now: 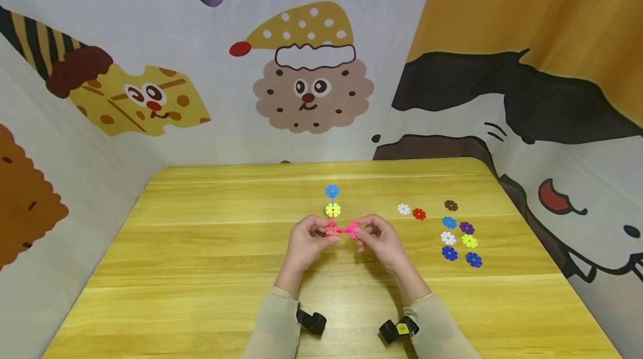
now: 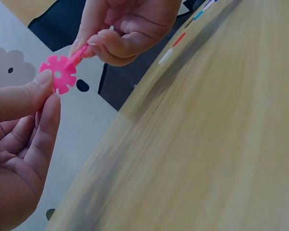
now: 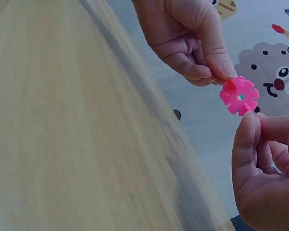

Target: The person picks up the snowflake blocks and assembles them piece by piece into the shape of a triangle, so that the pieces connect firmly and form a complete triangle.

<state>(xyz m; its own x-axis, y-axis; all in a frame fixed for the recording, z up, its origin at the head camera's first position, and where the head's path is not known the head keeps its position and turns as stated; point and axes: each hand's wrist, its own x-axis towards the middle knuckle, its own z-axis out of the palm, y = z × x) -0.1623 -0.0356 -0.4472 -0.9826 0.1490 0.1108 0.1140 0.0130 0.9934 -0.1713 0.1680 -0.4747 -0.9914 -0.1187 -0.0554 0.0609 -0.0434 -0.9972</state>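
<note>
My left hand (image 1: 307,242) pinches a pink notched snowflake disc (image 1: 331,229) at its rim between thumb and fingers. From the other side my right hand (image 1: 382,239) pinches a second pink disc (image 1: 354,229), joined to the first by a narrow edge-on link. Beyond the hands, a yellow disc (image 1: 333,210) and a light blue disc (image 1: 332,191) line up with the first pink one through thin edge-on pieces. The left wrist view shows the pink disc (image 2: 58,74) face on, its slots visible. In the right wrist view, fingertips of both hands meet the pink disc (image 3: 239,96).
Loose discs lie right of the hands on the wooden table (image 1: 201,253): white (image 1: 404,209), red (image 1: 419,214), brown (image 1: 451,205), purple (image 1: 467,228), yellow (image 1: 469,240), dark blue (image 1: 474,259) and several others. A patterned cloth (image 1: 226,141) hangs behind the table.
</note>
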